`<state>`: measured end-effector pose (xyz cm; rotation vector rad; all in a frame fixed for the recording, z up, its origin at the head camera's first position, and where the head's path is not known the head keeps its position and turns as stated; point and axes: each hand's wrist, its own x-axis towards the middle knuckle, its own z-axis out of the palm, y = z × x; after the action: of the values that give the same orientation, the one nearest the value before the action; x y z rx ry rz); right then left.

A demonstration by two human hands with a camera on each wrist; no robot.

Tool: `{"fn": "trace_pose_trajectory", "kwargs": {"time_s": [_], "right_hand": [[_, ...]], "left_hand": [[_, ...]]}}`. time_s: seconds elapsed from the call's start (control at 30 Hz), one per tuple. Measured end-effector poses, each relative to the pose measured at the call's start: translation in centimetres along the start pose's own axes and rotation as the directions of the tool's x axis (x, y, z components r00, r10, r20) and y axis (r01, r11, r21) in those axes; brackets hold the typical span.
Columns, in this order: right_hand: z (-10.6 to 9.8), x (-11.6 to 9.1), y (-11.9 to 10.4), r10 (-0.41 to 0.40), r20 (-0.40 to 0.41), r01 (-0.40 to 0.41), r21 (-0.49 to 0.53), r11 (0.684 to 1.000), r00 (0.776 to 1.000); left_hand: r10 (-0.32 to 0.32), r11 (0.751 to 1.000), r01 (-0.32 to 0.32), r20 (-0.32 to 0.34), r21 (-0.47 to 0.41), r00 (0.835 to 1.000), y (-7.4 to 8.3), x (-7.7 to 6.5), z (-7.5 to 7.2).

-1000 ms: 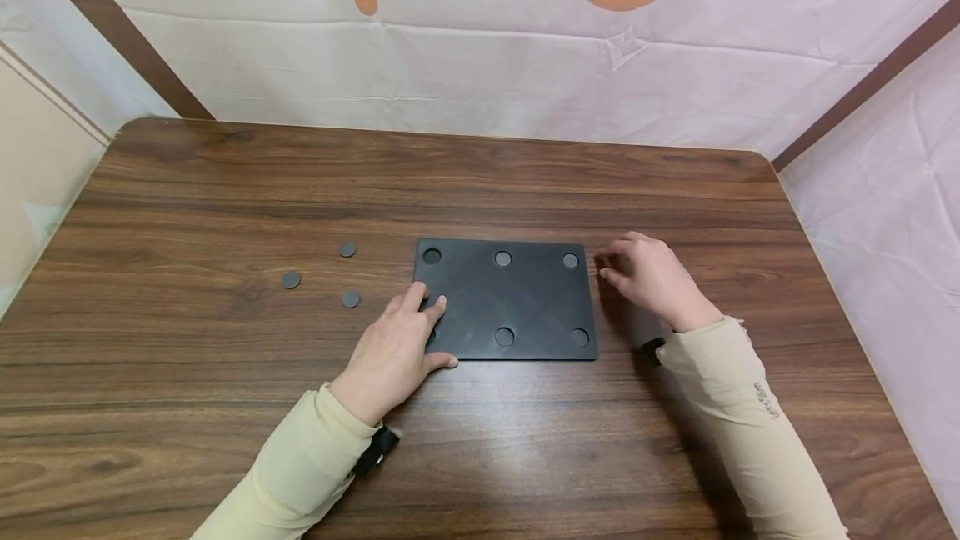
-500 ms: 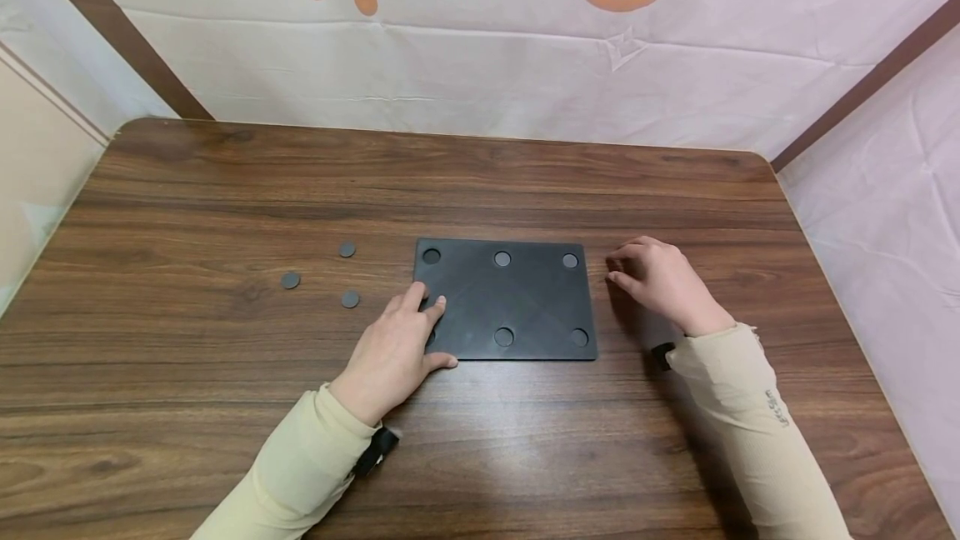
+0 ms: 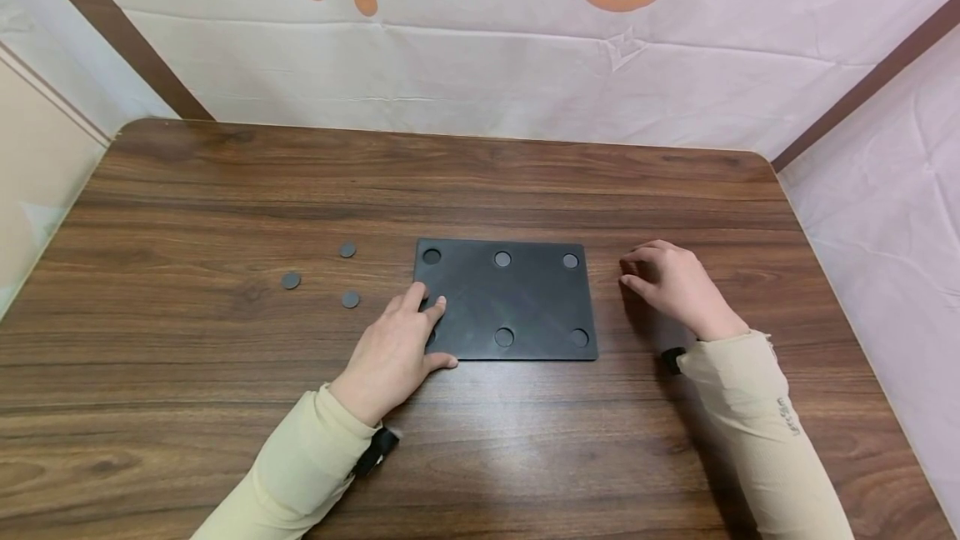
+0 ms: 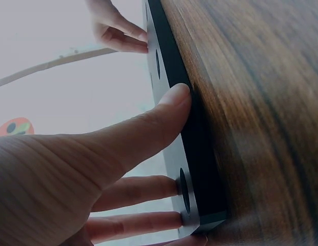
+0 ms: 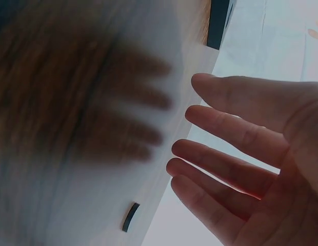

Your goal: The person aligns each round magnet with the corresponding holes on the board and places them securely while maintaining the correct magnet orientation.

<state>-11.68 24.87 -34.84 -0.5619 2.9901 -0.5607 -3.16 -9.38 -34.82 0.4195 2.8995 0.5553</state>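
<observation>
A flat black board [image 3: 517, 298] with several round recesses lies on the table. Grey discs appear to fill its top-middle and top-right recesses; the top-left one looks dark, and I cannot tell about the lower ones. My left hand [image 3: 393, 348] rests on the board's left side, partly covering the lower-left recess. In the left wrist view, its thumb [image 4: 174, 100] presses against the near edge. My right hand [image 3: 678, 286] hovers right of the board, apart from it. The right wrist view shows its fingers [image 5: 225, 169] extended and holding nothing.
Three loose grey discs, a far one [image 3: 348, 250], a left one [image 3: 291, 280] and a near one [image 3: 350, 299], lie on the wooden table [image 3: 225, 190] left of the board. A short dark curved strip [image 5: 131, 217] shows in the right wrist view. Pale printed fabric [image 3: 487, 65] hangs behind.
My right hand has moved to the right, away from the board's right edge. The left hand, the board and the loose discs have stayed in place.
</observation>
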Motion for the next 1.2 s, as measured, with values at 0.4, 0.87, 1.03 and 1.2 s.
{"fn": "trace_pose_trajectory", "kwargs": {"time_s": [0.4, 0.87, 1.03, 1.2], "right_hand": [[-0.1, -0.8, 1.2, 0.034, -0.007, -0.034, 0.018, 0.999, 0.999], [-0.7, -1.7, 2.1, 0.084, -0.003, -0.084, 0.030, 0.996, 0.996], [-0.7, -1.9, 2.5, 0.086, -0.009, -0.086, 0.018, 0.996, 0.996], [-0.7, -2.1, 2.9, 0.072, -0.045, -0.071, 0.012, 0.997, 0.996]], "left_hand": [[0.000, 1.000, 0.000, -0.001, -0.001, 1.000, 0.0, 0.0, 0.1], [0.007, 1.000, -0.006, -0.006, 0.012, 1.000, 0.0, 0.0, 0.0], [0.007, 1.000, -0.007, -0.006, 0.012, 1.000, 0.0, 0.0, 0.0], [0.011, 1.000, -0.010, -0.012, 0.010, 1.000, 0.0, 0.0, 0.1]]}}
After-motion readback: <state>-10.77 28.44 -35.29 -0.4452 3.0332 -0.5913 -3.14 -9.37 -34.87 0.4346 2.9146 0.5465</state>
